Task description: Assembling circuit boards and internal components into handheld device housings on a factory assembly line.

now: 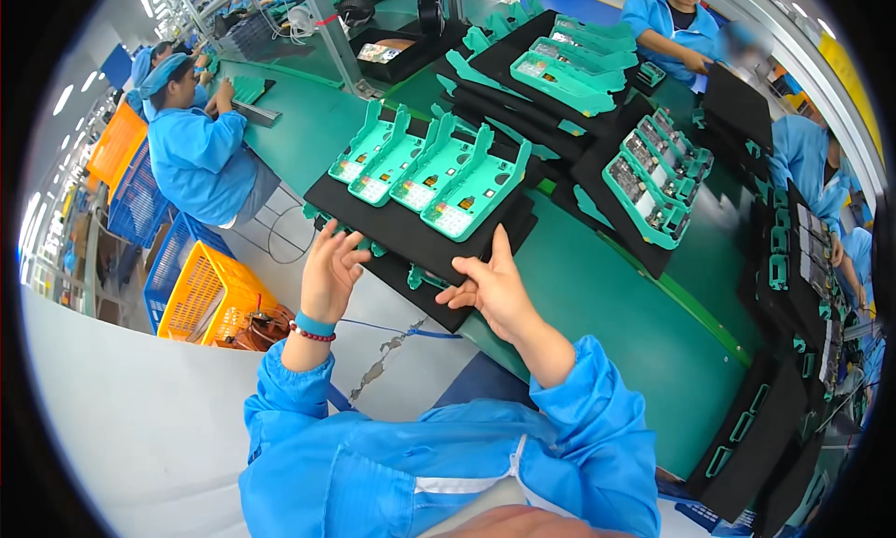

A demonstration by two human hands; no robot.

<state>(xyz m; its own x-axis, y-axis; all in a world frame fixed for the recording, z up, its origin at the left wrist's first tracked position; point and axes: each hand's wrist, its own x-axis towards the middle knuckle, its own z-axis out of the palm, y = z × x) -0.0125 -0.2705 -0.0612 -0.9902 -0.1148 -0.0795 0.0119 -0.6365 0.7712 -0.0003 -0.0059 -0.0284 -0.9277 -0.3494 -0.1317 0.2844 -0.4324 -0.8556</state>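
Observation:
A black flat board lies on a stack in front of me and carries several green plastic device housings in a row. My left hand is at the board's near left edge, fingers apart and holding nothing; whether the fingertips touch the edge I cannot tell. At the near right corner, my right hand has its thumb over the board and the index finger stretched along the side. Its other fingers curl below the corner, partly hidden. More green parts stick out from beneath the board.
The stack stands on a green worktable. Right of it, a green frame with circuit boards rests on another black board. Taller stacks with green housings stand behind. A yellow basket is at left. Co-workers in blue work around the tables.

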